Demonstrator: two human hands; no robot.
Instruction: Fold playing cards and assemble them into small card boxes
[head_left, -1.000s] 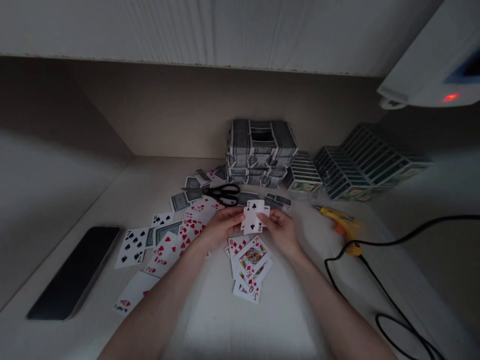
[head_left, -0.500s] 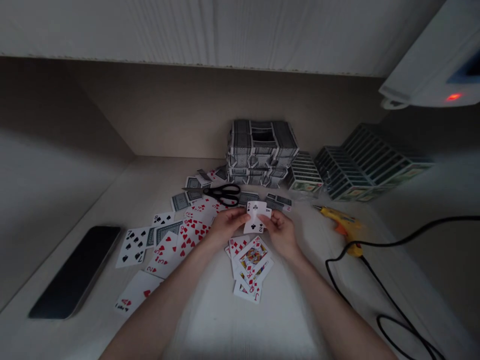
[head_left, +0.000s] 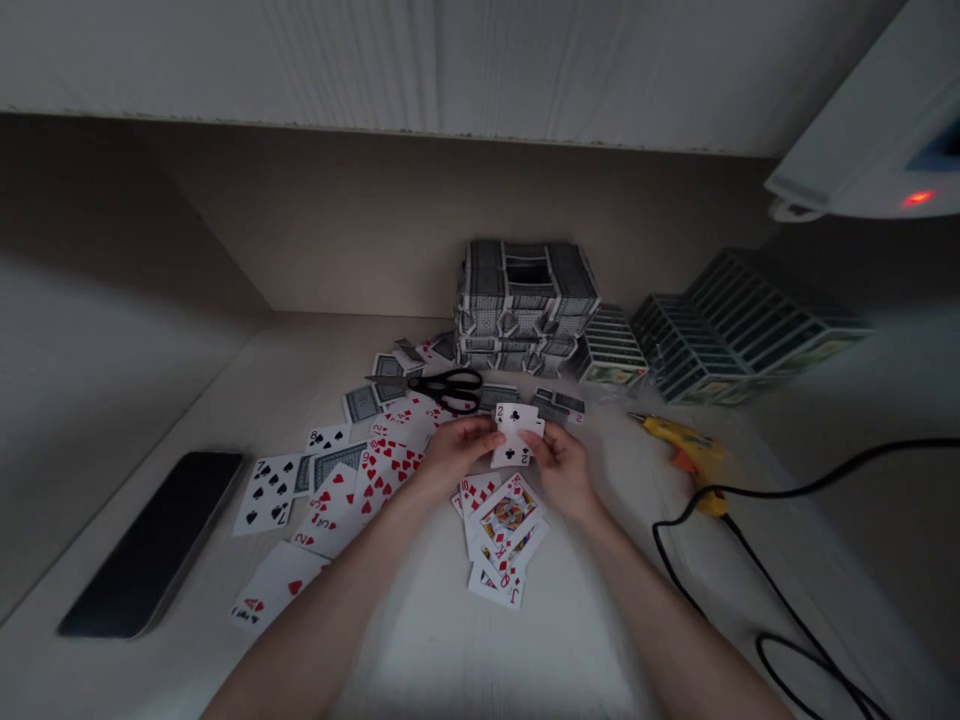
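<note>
A two of clubs card (head_left: 514, 436) is held upright between both hands, face toward me, with the edge of another card showing behind its right side. My left hand (head_left: 459, 451) pinches the left edge, and my right hand (head_left: 559, 458) grips the right side with the thumb on the front. Just below the hands lies a small pile with a king of diamonds (head_left: 510, 512) on top and a jack (head_left: 497, 584) at its bottom. Face-up red cards (head_left: 386, 472) spread out to the left of my left hand.
Black scissors (head_left: 450, 385) lie behind the hands, before a structure of folded cards (head_left: 525, 295). Stacked card boxes (head_left: 731, 330) stand back right. A yellow glue gun (head_left: 694, 460) with a black cable lies right. A dark phone (head_left: 154, 545) lies left, near a seven of spades (head_left: 264, 495).
The card behind the two of clubs now shows less at the right, its corner ace no longer readable. The hands have barely moved. The whole view has shifted slightly.
</note>
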